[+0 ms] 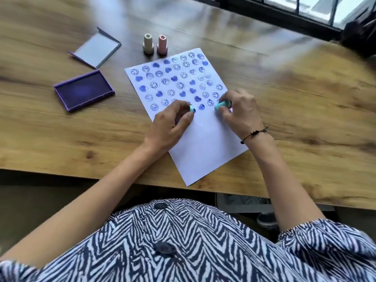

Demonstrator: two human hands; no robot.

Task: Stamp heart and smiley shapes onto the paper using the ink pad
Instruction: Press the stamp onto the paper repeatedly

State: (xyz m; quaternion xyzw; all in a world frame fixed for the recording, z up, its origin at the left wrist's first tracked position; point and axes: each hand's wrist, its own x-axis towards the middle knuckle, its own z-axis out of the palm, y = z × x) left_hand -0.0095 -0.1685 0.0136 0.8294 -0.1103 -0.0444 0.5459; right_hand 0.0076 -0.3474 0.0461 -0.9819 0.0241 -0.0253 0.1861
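A white paper [205,151] lies tilted on the wooden table, its upper half covered with several blue hearts and smileys. My left hand [171,125] pinches a small teal stamp piece [191,108] just above the paper's lowest row of prints. My right hand [240,110] grips a teal stamp [221,104] lying sideways over the paper's right edge. The open purple ink pad [83,90] sits left of the paper, apart from both hands.
The ink pad's lid [95,50] lies behind the pad. A cream stamp [148,44] and a pink stamp [162,45] stand upright just beyond the paper's top edge. The table's near edge [81,176] runs in front of my body. A dark window frame is at far right.
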